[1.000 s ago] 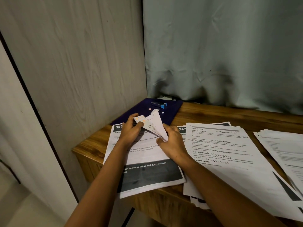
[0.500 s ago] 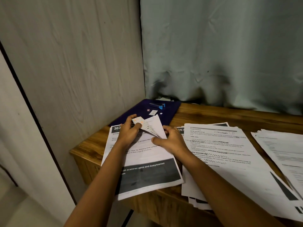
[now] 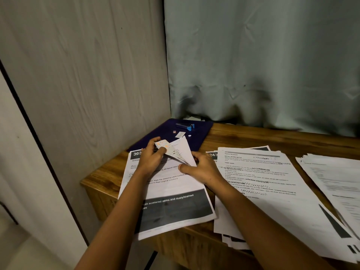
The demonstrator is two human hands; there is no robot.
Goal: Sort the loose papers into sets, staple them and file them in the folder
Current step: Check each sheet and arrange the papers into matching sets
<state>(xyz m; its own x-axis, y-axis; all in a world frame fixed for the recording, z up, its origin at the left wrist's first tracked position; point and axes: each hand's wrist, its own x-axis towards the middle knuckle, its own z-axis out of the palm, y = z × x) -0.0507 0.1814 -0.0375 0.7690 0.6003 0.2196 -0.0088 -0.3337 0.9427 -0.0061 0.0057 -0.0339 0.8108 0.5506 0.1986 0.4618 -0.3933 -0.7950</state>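
- While the folded sheets are held above the printed stack on the bench, one corner is pinched by the left hand.
- The lower edge is pinched by the right hand.
- Paper is judged light, limp and crease-prone; corners are preferred.

One folder, and you've got one stapler on it, plus three small bits: red tag, white slip, white dot. In front of the folder, three paper piles: left pile, middle pile, right pile. One folded bundle, two hands: left hand, right hand.
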